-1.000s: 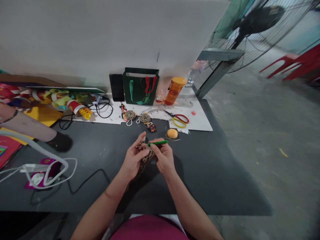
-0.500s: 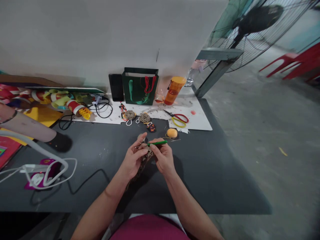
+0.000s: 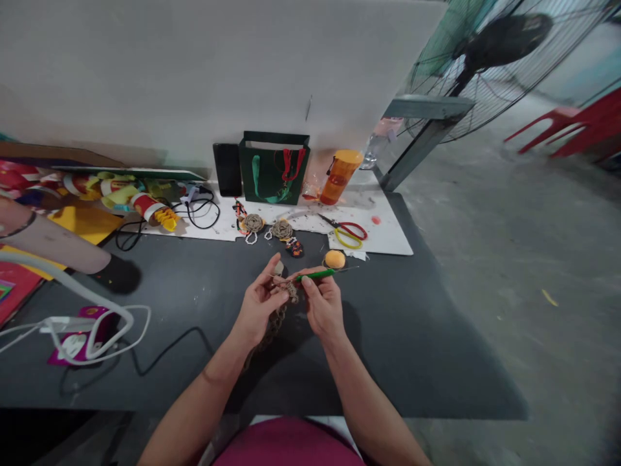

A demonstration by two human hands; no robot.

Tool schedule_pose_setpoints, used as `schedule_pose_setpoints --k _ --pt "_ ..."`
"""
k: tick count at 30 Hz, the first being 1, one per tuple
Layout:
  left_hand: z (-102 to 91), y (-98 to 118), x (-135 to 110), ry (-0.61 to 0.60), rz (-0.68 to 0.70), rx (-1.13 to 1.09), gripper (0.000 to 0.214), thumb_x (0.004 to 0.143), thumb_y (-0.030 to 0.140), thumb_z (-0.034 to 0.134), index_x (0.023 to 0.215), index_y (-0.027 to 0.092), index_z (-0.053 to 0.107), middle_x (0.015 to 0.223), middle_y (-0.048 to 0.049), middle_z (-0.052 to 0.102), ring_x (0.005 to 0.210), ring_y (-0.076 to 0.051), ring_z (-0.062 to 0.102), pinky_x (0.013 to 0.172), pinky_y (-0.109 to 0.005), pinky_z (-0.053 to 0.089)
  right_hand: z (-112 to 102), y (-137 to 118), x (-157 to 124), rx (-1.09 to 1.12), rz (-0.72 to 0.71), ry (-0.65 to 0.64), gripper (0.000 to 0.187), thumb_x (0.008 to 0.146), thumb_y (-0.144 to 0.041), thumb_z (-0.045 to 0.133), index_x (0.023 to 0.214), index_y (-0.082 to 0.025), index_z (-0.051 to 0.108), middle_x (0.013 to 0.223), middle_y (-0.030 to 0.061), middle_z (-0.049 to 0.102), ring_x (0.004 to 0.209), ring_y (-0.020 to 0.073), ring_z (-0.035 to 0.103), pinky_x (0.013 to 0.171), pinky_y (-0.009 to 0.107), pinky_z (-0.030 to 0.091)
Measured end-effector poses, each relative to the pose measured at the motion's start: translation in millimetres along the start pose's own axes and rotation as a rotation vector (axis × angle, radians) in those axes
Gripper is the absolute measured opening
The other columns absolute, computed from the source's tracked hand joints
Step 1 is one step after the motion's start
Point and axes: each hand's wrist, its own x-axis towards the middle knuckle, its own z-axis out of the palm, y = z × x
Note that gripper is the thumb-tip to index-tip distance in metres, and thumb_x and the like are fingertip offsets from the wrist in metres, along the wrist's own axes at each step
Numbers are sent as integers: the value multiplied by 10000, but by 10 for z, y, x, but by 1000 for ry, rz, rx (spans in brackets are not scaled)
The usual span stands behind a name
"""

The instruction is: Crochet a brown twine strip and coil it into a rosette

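The left hand (image 3: 259, 307) pinched the brown crochet chain (image 3: 277, 321) close to the right hand (image 3: 323, 307), which held a green crochet hook (image 3: 315, 275) like a pencil to reach the loops, up above the dark counter (image 3: 388, 362), near an orange ball (image 3: 334, 259).

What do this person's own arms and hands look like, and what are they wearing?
The left forearm and right forearm are bare, with no sleeves showing. The left hand and right hand wear no gloves, and no watch or bracelet shows. A magenta top shows at the bottom of the view.
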Motion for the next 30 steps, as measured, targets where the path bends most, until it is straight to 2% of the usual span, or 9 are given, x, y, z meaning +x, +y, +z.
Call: schedule_pose_setpoints --k 10,14,17,21,26,30 --pt "-17 16 13 40 26 3 576 652 167 779 1213 209 656 779 22 587 720 -84 530 699 -211 428 -27 -47 67 -17 -43 1 241 778 -469 668 824 -250 578 671 -13 673 628 172 644 649 326 526" --pt "-9 53 12 47 38 8 566 653 170 780 1205 208 661 756 28 574 706 -77 521 696 -205 422 -81 -81 53 -77 -105 -70 182 857 -433 602 859 -253 581 702 -8 681 654 173 645 665 328 521" --pt "-6 67 16 62 61 12 564 647 183 789 1197 207 665 727 39 559 659 -64 496 642 -192 404 -95 -142 21 -206 -205 -118 132 905 -382 552 893 -255 586 750 10 700 707 187 652 685 341 514" --pt "-2 59 23 90 75 35 602 644 184 802 1225 190 644 706 42 566 636 -61 493 634 -195 404 -82 -184 -12 -340 -409 -152 80 921 -290 527 920 -267 604 814 34 724 781 208 660 694 367 508" --pt "11 52 18 107 34 19 643 624 200 826 1238 184 634 667 50 585 629 -63 527 670 -196 431 -87 -142 -4 -489 -620 -222 160 861 -182 596 927 -298 686 880 29 760 826 225 693 745 420 508" --pt "14 50 18 116 10 -8 627 608 204 836 1208 193 655 705 38 621 674 -66 562 700 -186 443 -91 -129 16 -543 -749 -251 221 841 -132 618 988 -281 690 930 43 765 812 217 703 708 398 520"
